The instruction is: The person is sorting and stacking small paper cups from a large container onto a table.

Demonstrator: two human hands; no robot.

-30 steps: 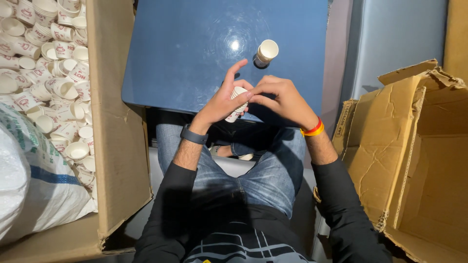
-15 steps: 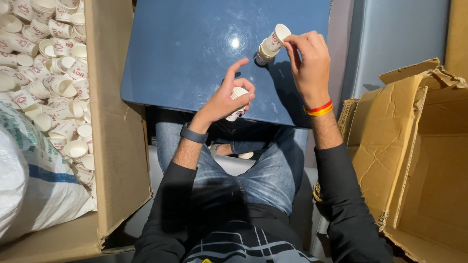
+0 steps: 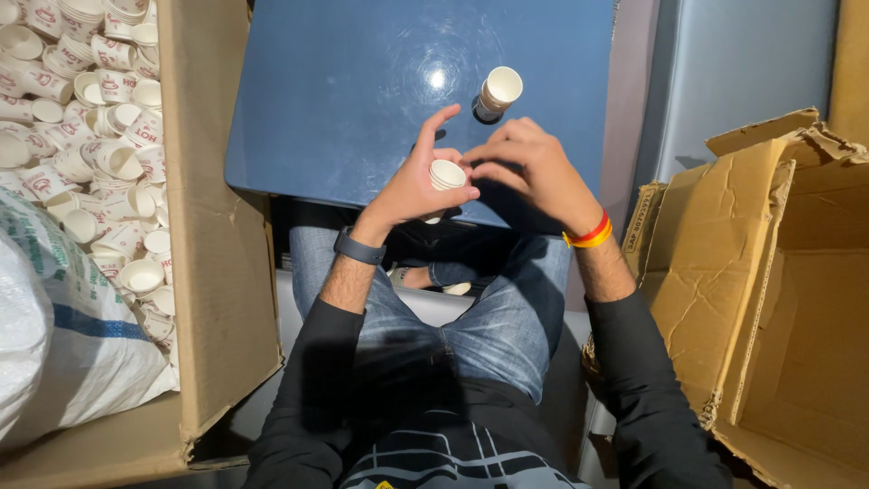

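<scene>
Both hands meet over the blue table (image 3: 344, 100) — left hand (image 3: 412, 186) gripping a paper cup (image 3: 445, 175), right hand (image 3: 534, 167) pinching its rim.

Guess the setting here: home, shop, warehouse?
Probably a small packing or sorting workspace, not a home kitchen. A big cardboard box full of loose paper cups, an open cardboard box on the right, a white woven sack, and a bare blue table.

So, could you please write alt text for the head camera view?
A seated person's left hand holds a small paper cup while the right hand touches its rim, over a blue table bearing a cup stack. Cardboard boxes flank them.
</scene>
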